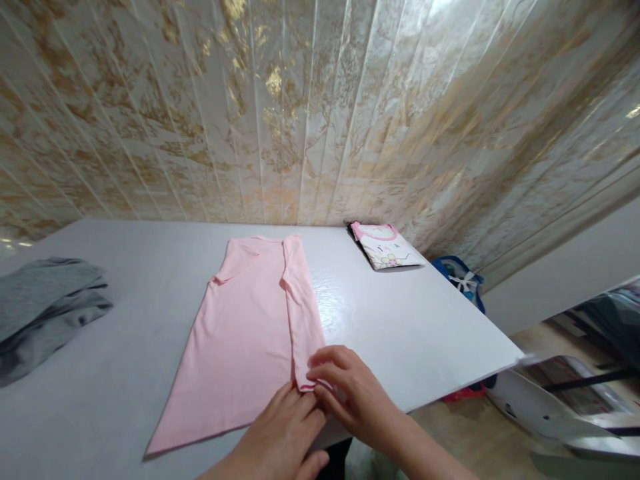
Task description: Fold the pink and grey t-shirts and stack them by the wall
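We pinch the folded hem of the pink garment with the right hand; the left hand lies flat, grip released, on the white surface. Keep edges aligned.

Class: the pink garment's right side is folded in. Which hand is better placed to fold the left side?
Probably the left hand: it rests on the hem of the pink garment, nearer the unfolded left side. The right hand pinches the folded strip's corner.
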`<state>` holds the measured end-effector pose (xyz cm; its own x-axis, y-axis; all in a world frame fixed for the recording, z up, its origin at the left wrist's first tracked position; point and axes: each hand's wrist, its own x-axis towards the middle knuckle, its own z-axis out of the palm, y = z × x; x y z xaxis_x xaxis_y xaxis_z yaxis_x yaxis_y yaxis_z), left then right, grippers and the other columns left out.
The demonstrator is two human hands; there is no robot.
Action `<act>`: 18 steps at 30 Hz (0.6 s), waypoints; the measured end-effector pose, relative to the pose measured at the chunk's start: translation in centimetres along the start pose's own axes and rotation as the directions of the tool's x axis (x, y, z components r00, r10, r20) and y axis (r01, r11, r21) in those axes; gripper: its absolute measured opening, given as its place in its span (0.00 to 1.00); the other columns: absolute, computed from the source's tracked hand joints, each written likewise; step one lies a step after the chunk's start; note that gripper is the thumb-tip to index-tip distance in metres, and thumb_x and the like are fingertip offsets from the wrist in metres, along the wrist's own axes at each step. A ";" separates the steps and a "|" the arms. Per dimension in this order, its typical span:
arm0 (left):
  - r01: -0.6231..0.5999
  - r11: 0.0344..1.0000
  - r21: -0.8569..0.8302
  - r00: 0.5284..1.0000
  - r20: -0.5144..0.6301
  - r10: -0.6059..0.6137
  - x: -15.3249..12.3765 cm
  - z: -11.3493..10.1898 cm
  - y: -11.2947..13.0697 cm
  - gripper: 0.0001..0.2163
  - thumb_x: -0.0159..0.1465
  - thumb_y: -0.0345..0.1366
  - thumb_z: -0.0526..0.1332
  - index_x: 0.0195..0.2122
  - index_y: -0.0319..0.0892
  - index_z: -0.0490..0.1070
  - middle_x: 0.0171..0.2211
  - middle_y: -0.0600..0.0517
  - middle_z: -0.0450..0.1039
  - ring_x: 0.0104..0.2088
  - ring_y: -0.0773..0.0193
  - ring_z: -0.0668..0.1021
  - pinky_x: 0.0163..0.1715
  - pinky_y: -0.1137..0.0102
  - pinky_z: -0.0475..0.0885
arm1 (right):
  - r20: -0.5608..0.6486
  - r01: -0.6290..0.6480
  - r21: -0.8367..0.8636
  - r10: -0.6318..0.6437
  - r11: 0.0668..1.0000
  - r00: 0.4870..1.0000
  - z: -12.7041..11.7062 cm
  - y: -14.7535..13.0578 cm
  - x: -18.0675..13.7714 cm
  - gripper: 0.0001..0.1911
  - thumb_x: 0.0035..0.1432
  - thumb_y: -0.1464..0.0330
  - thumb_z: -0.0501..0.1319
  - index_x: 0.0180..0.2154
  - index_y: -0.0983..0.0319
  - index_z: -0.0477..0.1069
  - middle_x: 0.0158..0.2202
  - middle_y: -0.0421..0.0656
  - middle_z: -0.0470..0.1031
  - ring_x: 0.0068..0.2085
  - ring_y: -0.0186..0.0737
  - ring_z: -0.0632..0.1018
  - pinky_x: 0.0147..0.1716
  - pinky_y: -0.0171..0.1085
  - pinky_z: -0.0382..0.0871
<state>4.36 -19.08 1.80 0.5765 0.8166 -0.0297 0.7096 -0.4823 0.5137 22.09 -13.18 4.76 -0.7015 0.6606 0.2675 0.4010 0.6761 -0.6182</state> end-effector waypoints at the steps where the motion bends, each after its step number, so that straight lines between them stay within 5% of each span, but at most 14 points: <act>1: -0.026 1.000 0.000 1.000 0.014 0.026 -0.3 0.3 -0.1 0.30 0.54 0.38 0.66 0.59 0.47 0.65 0.58 0.46 0.69 0.59 0.47 0.70 0.59 0.51 0.66 | 0.030 0.010 -0.012 -0.009 1.000 1.000 -0.1 0.0 0.0 0.09 0.63 0.70 0.57 0.43 0.58 0.74 0.46 0.45 0.74 0.48 0.41 0.74 0.51 0.42 0.67; 7: -0.063 0.998 -0.003 0.998 -0.031 0.063 -3.2 -1.8 1.0 0.18 0.61 0.36 0.62 0.53 0.49 0.69 0.57 0.49 0.71 0.59 0.52 0.69 0.60 0.54 0.64 | -0.040 0.004 -0.065 -0.007 0.998 0.999 -0.3 0.5 0.4 0.11 0.65 0.70 0.54 0.43 0.59 0.74 0.45 0.46 0.75 0.47 0.40 0.75 0.49 0.41 0.67; 11: 0.013 0.994 -0.105 0.998 -0.056 -0.019 -3.6 -3.6 1.2 0.08 0.65 0.32 0.56 0.43 0.48 0.71 0.44 0.52 0.76 0.47 0.62 0.77 0.50 0.67 0.72 | 0.071 0.063 -0.117 -0.055 0.991 0.996 0.6 1.0 0.9 0.13 0.64 0.72 0.56 0.48 0.57 0.73 0.50 0.45 0.75 0.52 0.40 0.73 0.56 0.44 0.61; 14: 0.135 0.986 -0.102 0.981 -0.129 -0.147 -2.8 -2.8 0.2 0.09 0.63 0.28 0.54 0.41 0.46 0.69 0.41 0.51 0.73 0.41 0.63 0.76 0.43 0.68 0.73 | 0.157 0.045 -0.112 -0.027 0.993 0.987 0.7 1.0 0.7 0.14 0.64 0.72 0.56 0.50 0.55 0.71 0.51 0.42 0.74 0.53 0.37 0.72 0.60 0.43 0.56; 18: 0.146 0.989 -0.003 0.957 -0.253 -0.142 -1.5 -1.1 -1.1 0.13 0.59 0.24 0.56 0.43 0.46 0.68 0.46 0.49 0.71 0.46 0.59 0.74 0.47 0.63 0.72 | 0.218 0.041 -0.016 -0.037 0.999 0.975 -0.2 0.7 0.4 0.15 0.65 0.72 0.55 0.50 0.54 0.72 0.51 0.42 0.75 0.54 0.36 0.72 0.61 0.44 0.53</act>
<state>2.28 -19.41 2.22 0.3489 0.9300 0.1153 0.7849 -0.3572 0.5063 22.18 -12.40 4.58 -0.8275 0.5480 0.1223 0.3810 0.7081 -0.5945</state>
